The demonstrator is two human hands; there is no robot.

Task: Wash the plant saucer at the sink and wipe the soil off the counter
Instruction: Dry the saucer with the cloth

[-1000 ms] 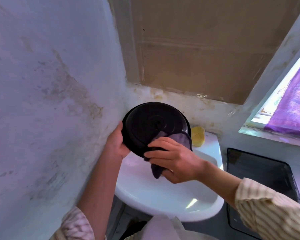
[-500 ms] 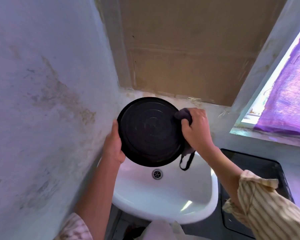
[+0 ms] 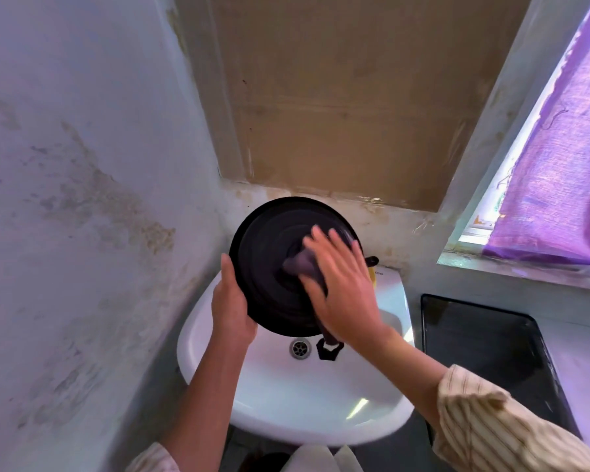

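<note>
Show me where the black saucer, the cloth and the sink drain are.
black saucer [image 3: 269, 253], head view, bare ridged face.
cloth [image 3: 300, 264], head view, fold beside the fingers.
sink drain [image 3: 300, 348], head view, metal centre.

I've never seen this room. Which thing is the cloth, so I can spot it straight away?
Start at the white sink in the corner. Above it the left hand holds a round black plant saucer tilted up. The cloth is the dark grey rag pressed flat onto the saucer under the right hand, a loop dangling below.
</note>
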